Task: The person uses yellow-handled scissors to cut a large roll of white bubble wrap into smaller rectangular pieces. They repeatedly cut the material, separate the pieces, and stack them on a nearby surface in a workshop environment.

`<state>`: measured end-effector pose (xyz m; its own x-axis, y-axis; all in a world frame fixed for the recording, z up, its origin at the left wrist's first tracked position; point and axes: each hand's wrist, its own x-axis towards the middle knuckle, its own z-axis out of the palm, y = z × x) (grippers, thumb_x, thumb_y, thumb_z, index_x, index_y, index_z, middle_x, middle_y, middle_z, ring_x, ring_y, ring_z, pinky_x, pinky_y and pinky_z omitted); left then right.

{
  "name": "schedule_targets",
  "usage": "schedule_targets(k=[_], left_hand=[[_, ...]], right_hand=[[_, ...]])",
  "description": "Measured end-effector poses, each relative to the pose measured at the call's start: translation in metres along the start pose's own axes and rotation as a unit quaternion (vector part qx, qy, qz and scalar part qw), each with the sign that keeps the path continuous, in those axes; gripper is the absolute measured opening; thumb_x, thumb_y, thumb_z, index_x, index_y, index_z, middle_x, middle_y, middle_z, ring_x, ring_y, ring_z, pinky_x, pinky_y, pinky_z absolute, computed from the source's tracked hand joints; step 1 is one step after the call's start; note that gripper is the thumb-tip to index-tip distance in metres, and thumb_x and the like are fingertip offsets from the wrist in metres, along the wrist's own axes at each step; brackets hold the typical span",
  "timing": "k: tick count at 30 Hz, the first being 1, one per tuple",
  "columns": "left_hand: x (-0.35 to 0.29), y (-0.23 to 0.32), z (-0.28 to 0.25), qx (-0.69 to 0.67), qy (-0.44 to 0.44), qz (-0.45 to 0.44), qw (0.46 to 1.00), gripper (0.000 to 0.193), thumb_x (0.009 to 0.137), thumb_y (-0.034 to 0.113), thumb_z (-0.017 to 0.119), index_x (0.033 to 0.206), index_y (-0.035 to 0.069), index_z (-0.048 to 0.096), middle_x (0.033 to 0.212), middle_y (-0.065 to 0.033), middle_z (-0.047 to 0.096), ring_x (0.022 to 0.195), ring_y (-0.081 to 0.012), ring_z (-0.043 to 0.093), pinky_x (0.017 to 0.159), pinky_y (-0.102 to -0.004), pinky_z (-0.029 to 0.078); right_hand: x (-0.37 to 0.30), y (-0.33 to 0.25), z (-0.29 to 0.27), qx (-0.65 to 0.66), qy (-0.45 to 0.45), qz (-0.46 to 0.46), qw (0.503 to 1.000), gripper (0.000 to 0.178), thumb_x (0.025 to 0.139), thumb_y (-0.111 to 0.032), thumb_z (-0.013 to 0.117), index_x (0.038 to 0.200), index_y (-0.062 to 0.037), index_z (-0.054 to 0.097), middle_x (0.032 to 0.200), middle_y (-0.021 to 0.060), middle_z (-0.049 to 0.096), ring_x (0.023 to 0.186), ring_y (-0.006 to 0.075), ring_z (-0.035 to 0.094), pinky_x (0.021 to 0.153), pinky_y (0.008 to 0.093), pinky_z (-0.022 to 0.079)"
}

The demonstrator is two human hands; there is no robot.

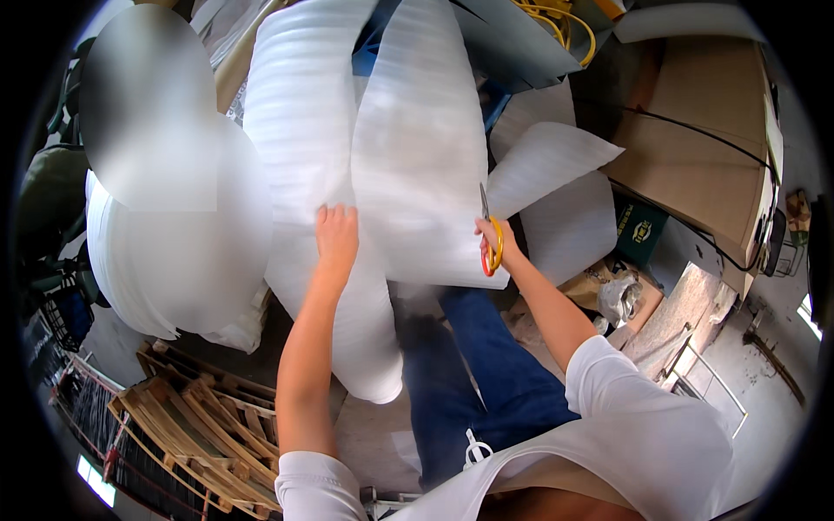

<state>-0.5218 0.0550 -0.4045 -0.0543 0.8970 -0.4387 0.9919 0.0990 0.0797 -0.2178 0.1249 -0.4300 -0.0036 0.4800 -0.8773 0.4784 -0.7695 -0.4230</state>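
Note:
White foam sheeting (300,113) lies in front of me, split lengthwise by a gap that widens toward the far end. My left hand (337,236) is closed on the left piece, close to the split; its fingertips are partly hidden. Over the near right corner of the right foam piece (421,165), my right hand (506,241) holds scissors (497,253) with yellow and red handles. Their blades point away from me and look closed or nearly so. The left piece hangs down past its near edge beside my legs.
A stack of white foam sheets (130,269) stands at the left, partly blurred out. Wooden pallets (195,434) are at the lower left. Loose foam pieces (565,208) lie to the right, beside a dark green box (640,230) and a large cardboard box (695,130). Yellow cable (578,30) is at the far right.

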Motion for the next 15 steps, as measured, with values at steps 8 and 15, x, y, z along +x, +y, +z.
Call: schedule_targets(k=[8, 15], left_hand=[[-0.043, 0.026, 0.131, -0.497, 0.095, -0.285, 0.814, 0.045, 0.079, 0.034, 0.055, 0.106, -0.001, 0.049, 0.094, -0.0162, 0.058, 0.091, -0.0261, 0.056, 0.083, -0.0378, 0.038], [-0.099, 0.173, 0.029, -0.444, 0.054, -0.008, 0.895, 0.029, 0.081, 0.016, 0.052, 0.105, 0.001, 0.045, 0.076, -0.0204, 0.056, 0.071, -0.0357, 0.055, 0.061, -0.0402, 0.042]], right_hand=[[-0.077, 0.068, 0.040, 0.077, -0.053, 0.075, 0.993, 0.034, 0.079, -0.035, 0.054, 0.073, -0.0022, 0.052, 0.047, 0.0054, 0.045, 0.036, 0.0126, 0.045, 0.035, 0.0225, 0.037], [-0.166, 0.106, 0.013, 0.229, 0.004, 0.014, 0.973, 0.033, 0.077, -0.032, 0.057, 0.077, -0.0004, 0.051, 0.047, 0.0072, 0.044, 0.036, 0.0139, 0.044, 0.035, 0.0243, 0.037]])
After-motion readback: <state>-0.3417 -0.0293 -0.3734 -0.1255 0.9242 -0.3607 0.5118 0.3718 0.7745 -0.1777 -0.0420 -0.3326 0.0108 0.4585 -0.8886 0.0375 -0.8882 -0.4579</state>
